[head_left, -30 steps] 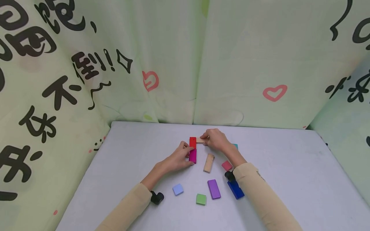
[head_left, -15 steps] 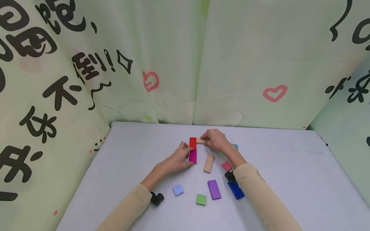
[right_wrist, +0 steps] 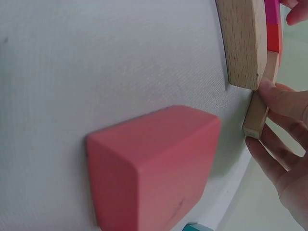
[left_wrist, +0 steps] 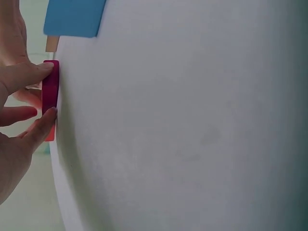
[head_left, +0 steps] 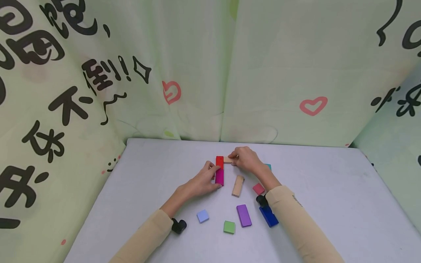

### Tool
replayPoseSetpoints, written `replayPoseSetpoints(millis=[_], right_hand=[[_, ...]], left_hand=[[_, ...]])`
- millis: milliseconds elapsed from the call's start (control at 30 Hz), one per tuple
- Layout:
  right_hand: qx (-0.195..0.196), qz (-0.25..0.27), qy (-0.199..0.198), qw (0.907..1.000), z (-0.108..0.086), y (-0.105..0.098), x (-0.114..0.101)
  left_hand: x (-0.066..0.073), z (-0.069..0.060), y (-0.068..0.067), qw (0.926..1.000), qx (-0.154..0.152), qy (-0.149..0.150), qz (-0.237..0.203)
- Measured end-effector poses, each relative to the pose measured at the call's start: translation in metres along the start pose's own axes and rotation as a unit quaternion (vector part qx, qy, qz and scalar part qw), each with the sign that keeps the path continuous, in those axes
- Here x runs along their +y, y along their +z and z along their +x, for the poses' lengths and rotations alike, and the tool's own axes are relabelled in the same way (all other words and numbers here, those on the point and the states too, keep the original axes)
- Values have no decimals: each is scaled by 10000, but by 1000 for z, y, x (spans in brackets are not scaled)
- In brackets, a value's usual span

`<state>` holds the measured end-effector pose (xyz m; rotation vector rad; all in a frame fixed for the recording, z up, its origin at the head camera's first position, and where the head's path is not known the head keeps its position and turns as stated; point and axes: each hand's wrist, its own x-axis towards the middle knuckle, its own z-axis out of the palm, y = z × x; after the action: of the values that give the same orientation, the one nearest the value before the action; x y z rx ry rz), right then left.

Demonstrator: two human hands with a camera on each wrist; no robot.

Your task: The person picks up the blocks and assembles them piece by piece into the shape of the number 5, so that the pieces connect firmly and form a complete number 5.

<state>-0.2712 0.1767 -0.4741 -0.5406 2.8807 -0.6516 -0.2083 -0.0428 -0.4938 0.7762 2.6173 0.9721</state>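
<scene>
Near the far edge of the white desk [head_left: 164, 164], left hand [head_left: 206, 179] pinched a magenta oblong block [head_left: 219, 177] in line with a red oblong block [head_left: 219, 160], right hand [head_left: 246, 159] a bare-wood bar [right_wrist: 257, 113] against red's side: three apparently placed, remaining blocks [head_left: 243, 215] loose, mostly nearer the front edge.

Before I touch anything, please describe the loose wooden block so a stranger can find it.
On the pale table, find the left hand pinching a magenta block. Just right of that lies a slim wooden block, slightly slanted. The other wooden block is in the right hand; this lies untouched.
</scene>
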Motion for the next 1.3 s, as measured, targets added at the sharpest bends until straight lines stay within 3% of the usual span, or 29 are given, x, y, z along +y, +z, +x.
replayPoseSetpoints(millis=[833, 1300], right_hand=[[-9, -2, -165, 9999, 0, -3, 1], [21, -31, -188, 9998, 0, 0, -1]], left_hand=[[6, 1, -2, 9996, -156, -146, 165], [3, 3, 1, 9996, -67, -222, -146]])
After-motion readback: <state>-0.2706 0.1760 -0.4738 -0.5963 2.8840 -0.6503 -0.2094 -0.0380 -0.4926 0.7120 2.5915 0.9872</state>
